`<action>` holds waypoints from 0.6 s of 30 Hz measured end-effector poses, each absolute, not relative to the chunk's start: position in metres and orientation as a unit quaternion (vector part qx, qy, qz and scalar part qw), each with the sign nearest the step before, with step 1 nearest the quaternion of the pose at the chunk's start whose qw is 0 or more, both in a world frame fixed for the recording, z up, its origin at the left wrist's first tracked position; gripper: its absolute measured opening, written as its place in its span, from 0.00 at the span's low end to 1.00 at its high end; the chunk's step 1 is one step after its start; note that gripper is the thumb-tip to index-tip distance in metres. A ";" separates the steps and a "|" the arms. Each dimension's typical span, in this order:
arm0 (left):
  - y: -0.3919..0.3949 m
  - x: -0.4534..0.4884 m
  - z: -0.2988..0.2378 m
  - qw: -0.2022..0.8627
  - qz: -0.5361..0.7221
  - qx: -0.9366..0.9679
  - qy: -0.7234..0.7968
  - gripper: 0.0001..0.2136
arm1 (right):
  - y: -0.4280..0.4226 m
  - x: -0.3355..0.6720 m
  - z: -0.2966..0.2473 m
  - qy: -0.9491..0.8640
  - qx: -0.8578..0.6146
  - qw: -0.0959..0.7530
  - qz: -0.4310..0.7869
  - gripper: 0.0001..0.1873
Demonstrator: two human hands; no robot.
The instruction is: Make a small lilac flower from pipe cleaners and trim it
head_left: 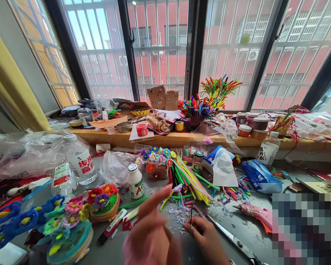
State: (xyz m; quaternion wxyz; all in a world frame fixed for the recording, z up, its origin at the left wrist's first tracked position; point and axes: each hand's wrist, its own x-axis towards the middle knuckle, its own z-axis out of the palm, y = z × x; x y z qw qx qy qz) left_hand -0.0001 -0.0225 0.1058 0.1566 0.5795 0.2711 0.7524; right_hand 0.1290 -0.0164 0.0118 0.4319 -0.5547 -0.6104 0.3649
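My left hand [151, 228], blurred by motion, is raised over the table with its index finger stretched out and its fingers apart. Just beyond that fingertip is a lilac fuzzy piece [178, 188] with a thin curled stem; I cannot tell whether they touch. My right hand [205, 237] pinches a thin dark upright piece [191, 217], whose kind I cannot make out. Lilac fuzz clippings [176, 215] are scattered between the hands. Large metal scissors [231, 235] lie right of my right hand, and a pink glue gun [255, 213] lies farther right.
Pipe cleaners [186, 176] fan out behind my hands, near a white bottle [135, 181]. Fuzzy flowers on a round base [71, 244] stand at left, beside a glue stick [111, 226]. A tissue pack [260, 176] lies right. Paint jars [260, 123] line the sill.
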 end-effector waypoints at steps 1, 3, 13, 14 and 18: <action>-0.009 0.007 0.102 0.176 0.742 0.582 0.284 0.08 | -0.014 0.130 0.012 -0.609 -0.557 0.436 0.360 0.18; 0.016 0.015 0.087 0.194 0.698 0.623 0.294 0.06 | -0.010 0.133 0.013 -0.604 -0.560 0.445 0.350 0.19; 0.055 0.019 0.038 0.459 0.569 0.565 0.383 0.13 | 0.003 0.134 0.018 -0.638 -0.560 0.437 0.297 0.19; 0.056 0.020 0.038 0.497 0.558 0.543 0.384 0.14 | 0.004 0.132 0.018 -0.645 -0.558 0.432 0.294 0.19; 0.065 0.020 0.039 0.605 0.542 0.441 0.382 0.15 | 0.008 0.129 0.016 -0.661 -0.551 0.417 0.292 0.18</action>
